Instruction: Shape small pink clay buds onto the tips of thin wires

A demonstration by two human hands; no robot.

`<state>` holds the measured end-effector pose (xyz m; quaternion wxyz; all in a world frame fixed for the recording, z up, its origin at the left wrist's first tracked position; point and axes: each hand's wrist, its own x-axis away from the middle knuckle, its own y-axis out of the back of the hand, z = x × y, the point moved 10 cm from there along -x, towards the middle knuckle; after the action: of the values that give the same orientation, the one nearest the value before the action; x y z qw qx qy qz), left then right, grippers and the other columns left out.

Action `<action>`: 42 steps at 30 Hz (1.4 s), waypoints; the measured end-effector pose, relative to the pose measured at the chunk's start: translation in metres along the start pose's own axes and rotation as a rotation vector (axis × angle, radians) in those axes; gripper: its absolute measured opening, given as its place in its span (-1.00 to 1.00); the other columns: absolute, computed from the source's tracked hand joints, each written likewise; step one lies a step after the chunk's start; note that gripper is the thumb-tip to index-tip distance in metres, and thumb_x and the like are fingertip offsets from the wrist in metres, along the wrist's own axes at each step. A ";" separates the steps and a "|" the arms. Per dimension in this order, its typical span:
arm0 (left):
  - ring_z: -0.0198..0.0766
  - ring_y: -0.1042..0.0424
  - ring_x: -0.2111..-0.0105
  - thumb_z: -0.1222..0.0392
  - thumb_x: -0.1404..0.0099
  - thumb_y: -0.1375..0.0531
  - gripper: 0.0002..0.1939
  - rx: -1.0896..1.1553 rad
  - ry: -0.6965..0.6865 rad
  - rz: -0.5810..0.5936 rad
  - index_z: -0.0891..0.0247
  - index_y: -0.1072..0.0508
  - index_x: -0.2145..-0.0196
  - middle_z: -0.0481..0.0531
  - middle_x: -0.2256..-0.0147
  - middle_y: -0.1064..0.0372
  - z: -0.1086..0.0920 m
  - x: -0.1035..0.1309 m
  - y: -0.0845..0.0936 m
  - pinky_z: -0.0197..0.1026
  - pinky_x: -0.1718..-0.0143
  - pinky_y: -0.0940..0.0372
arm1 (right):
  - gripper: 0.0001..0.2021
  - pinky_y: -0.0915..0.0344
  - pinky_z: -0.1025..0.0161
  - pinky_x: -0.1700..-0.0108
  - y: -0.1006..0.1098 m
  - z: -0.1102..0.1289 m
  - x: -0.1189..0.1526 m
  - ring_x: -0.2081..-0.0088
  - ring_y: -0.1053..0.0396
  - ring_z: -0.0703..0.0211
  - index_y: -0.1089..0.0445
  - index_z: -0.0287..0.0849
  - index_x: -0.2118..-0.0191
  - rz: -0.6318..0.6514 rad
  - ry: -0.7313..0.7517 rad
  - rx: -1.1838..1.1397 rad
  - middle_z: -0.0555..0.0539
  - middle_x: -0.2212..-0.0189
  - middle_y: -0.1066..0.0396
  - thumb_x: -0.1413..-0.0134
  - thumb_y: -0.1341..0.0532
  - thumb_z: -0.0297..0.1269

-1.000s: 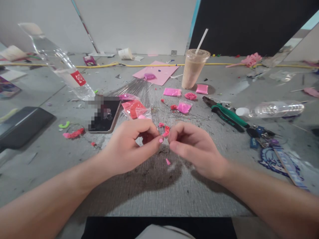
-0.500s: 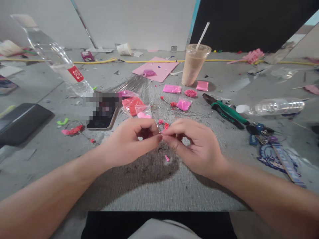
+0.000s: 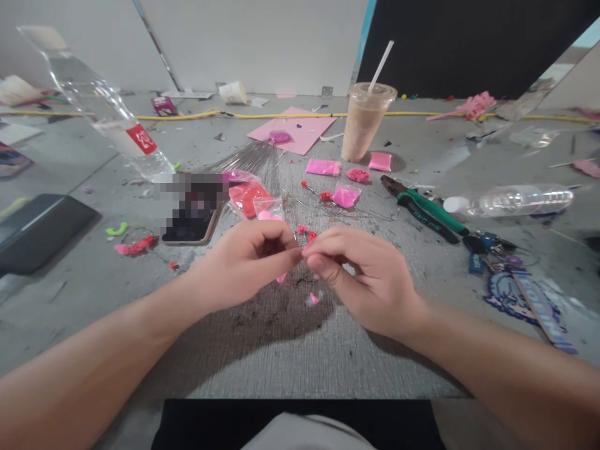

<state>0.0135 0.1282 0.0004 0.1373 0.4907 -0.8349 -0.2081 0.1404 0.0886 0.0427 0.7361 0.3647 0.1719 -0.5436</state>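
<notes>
My left hand (image 3: 250, 265) is closed in a pinch at the middle of the table. A thin wire (image 3: 295, 236) shows at its fingertips, though the fingers cover most of it. Against those fingertips, my right hand (image 3: 370, 272) pinches a tiny bit of pink clay (image 3: 306, 247), mostly hidden. Just beyond the fingers lie red clay bits (image 3: 312, 236) and a pink clay lump (image 3: 302, 229). A pink clay piece (image 3: 281, 278) shows under my left hand, and a smaller pink scrap (image 3: 314, 299) lies nearer me.
A phone (image 3: 194, 209) and tilted-looking bottle (image 3: 112, 115) are on the left. Beyond my hands lie clay packets (image 3: 347, 196), a bundle of wires (image 3: 253, 156) and a drink cup (image 3: 368, 122). Green-handled pliers (image 3: 424, 212), keys (image 3: 492, 247) and a lying bottle (image 3: 520, 201) are on the right.
My right thumb has drawn slightly back from the left fingertips. The pink clay piece under my left hand now shows. Both hands stay in nearly the same place.
</notes>
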 end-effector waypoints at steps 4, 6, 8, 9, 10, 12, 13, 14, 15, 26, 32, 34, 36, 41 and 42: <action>-0.32 -0.36 0.47 0.12 -0.36 -0.23 -0.76 0.053 0.067 -0.011 0.25 -0.43 0.45 -0.05 0.50 -0.41 0.007 0.001 0.001 -0.27 0.49 -0.16 | -0.88 -0.43 0.32 0.22 0.006 0.003 0.000 0.25 -0.49 0.28 -0.58 -0.26 0.12 -0.057 0.031 0.027 -0.11 0.24 -0.57 -0.30 -0.30 -0.53; -0.32 -0.35 0.47 0.12 -0.35 -0.23 -0.77 0.087 0.093 -0.004 0.25 -0.43 0.44 -0.05 0.49 -0.41 0.008 0.001 0.000 -0.28 0.50 -0.15 | -0.91 -0.43 0.31 0.27 0.007 0.003 0.001 0.30 -0.49 0.28 -0.59 -0.21 0.19 -0.076 0.035 0.017 -0.07 0.29 -0.57 -0.25 -0.36 -0.51; -0.34 -0.33 0.48 0.11 -0.35 -0.24 -0.77 0.110 0.103 0.015 0.25 -0.44 0.44 -0.05 0.49 -0.40 0.009 0.001 -0.002 -0.29 0.51 -0.13 | -0.93 -0.43 0.30 0.31 0.008 0.005 0.001 0.37 -0.46 0.28 -0.57 -0.17 0.27 -0.078 0.046 0.017 -0.02 0.38 -0.55 -0.20 -0.42 -0.46; -0.35 -0.31 0.49 0.11 -0.35 -0.25 -0.77 0.119 0.100 0.031 0.25 -0.44 0.44 -0.06 0.49 -0.39 0.009 0.001 -0.003 -0.29 0.51 -0.12 | -0.94 -0.43 0.29 0.32 0.007 0.006 0.002 0.39 -0.45 0.28 -0.57 -0.17 0.27 -0.074 0.059 0.030 -0.01 0.41 -0.54 -0.19 -0.43 -0.44; -0.36 -0.30 0.49 0.11 -0.35 -0.26 -0.76 0.129 0.092 0.051 0.26 -0.43 0.44 -0.07 0.50 -0.37 0.008 0.000 -0.005 -0.29 0.51 -0.12 | -0.95 -0.44 0.29 0.32 0.006 0.008 0.003 0.39 -0.45 0.28 -0.58 -0.17 0.24 -0.069 0.080 0.050 -0.01 0.41 -0.54 -0.20 -0.42 -0.43; -0.37 -0.26 0.49 0.11 -0.36 -0.27 -0.75 0.149 0.066 0.098 0.26 -0.43 0.44 -0.09 0.50 -0.33 0.006 0.000 -0.010 -0.30 0.50 -0.12 | -0.91 -0.46 0.28 0.28 0.003 0.013 0.005 0.35 -0.45 0.27 -0.59 -0.18 0.13 -0.052 0.134 0.096 -0.05 0.35 -0.54 -0.27 -0.36 -0.44; -0.38 -0.25 0.49 0.12 -0.37 -0.26 -0.75 0.163 0.052 0.118 0.26 -0.43 0.45 -0.10 0.50 -0.31 0.005 0.000 -0.012 -0.30 0.49 -0.11 | -0.87 -0.48 0.27 0.25 0.002 0.014 0.006 0.32 -0.46 0.27 -0.58 -0.19 0.08 -0.041 0.157 0.110 -0.06 0.32 -0.54 -0.31 -0.33 -0.45; -0.39 -0.23 0.48 0.13 -0.38 -0.25 -0.74 0.177 0.044 0.135 0.26 -0.43 0.45 -0.10 0.50 -0.29 0.005 0.001 -0.013 -0.30 0.49 -0.12 | -0.85 -0.49 0.27 0.23 0.000 0.015 0.007 0.29 -0.46 0.26 -0.58 -0.19 0.04 -0.030 0.174 0.116 -0.08 0.29 -0.52 -0.33 -0.31 -0.45; -0.39 -0.23 0.48 0.14 -0.39 -0.24 -0.75 0.191 0.041 0.145 0.26 -0.43 0.44 -0.10 0.49 -0.29 0.005 0.001 -0.015 -0.30 0.48 -0.12 | -0.83 -0.50 0.26 0.21 -0.002 0.014 0.008 0.27 -0.46 0.26 -0.57 -0.20 0.02 -0.021 0.182 0.113 -0.08 0.27 -0.51 -0.34 -0.29 -0.46; -0.39 -0.26 0.43 0.28 -0.40 -0.24 -0.80 0.361 0.005 0.178 0.25 -0.47 0.42 -0.12 0.47 -0.33 -0.001 0.002 -0.016 -0.30 0.41 -0.15 | -0.66 -0.51 0.23 0.16 -0.006 0.016 0.010 0.24 -0.46 0.24 -0.50 -0.20 -0.17 0.038 0.227 0.064 -0.08 0.26 -0.49 -0.34 -0.24 -0.52; -0.38 -0.31 0.40 0.28 -0.39 -0.26 -0.83 0.435 -0.002 0.186 0.25 -0.51 0.39 -0.10 0.44 -0.37 0.003 0.003 -0.018 -0.28 0.35 -0.23 | -0.63 -0.52 0.23 0.14 -0.009 0.022 0.012 0.20 -0.50 0.22 -0.43 -0.18 -0.23 0.076 0.270 0.166 -0.10 0.21 -0.54 -0.38 -0.20 -0.50; -0.38 -0.32 0.41 0.29 -0.38 -0.25 -0.86 0.451 0.022 0.177 0.24 -0.52 0.37 -0.10 0.44 -0.37 0.008 0.003 -0.018 -0.28 0.35 -0.23 | -0.67 -0.52 0.23 0.15 -0.009 0.024 0.013 0.20 -0.50 0.20 -0.46 -0.30 -0.19 0.060 0.290 0.213 -0.15 0.23 -0.55 -0.38 -0.21 -0.49; -0.38 -0.32 0.42 0.30 -0.37 -0.24 -0.88 0.462 0.036 0.172 0.24 -0.52 0.36 -0.09 0.44 -0.37 0.012 0.003 -0.017 -0.29 0.36 -0.24 | -0.70 -0.51 0.21 0.15 -0.010 0.024 0.013 0.20 -0.50 0.17 -0.48 -0.42 -0.14 0.047 0.300 0.254 -0.21 0.22 -0.55 -0.36 -0.21 -0.50; -0.38 -0.33 0.44 0.31 -0.34 -0.24 -0.89 0.418 0.037 0.162 0.25 -0.51 0.37 -0.09 0.47 -0.38 0.012 0.001 -0.017 -0.31 0.41 -0.23 | -0.70 -0.53 0.21 0.12 -0.009 0.017 0.010 0.18 -0.51 0.19 -0.49 -0.27 -0.14 0.041 0.242 0.134 -0.15 0.22 -0.56 -0.37 -0.20 -0.51; -0.38 -0.34 0.44 0.30 -0.34 -0.25 -0.88 0.396 0.036 0.158 0.25 -0.51 0.38 -0.09 0.47 -0.39 0.011 0.000 -0.016 -0.31 0.41 -0.24 | -0.70 -0.53 0.22 0.12 -0.008 0.016 0.009 0.19 -0.51 0.21 -0.50 -0.21 -0.14 0.039 0.232 0.106 -0.12 0.23 -0.56 -0.37 -0.20 -0.51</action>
<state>0.0208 0.1233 -0.0172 0.0689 0.4447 -0.8928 -0.0198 0.1334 0.0696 0.0451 0.7015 0.4669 0.2196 -0.4917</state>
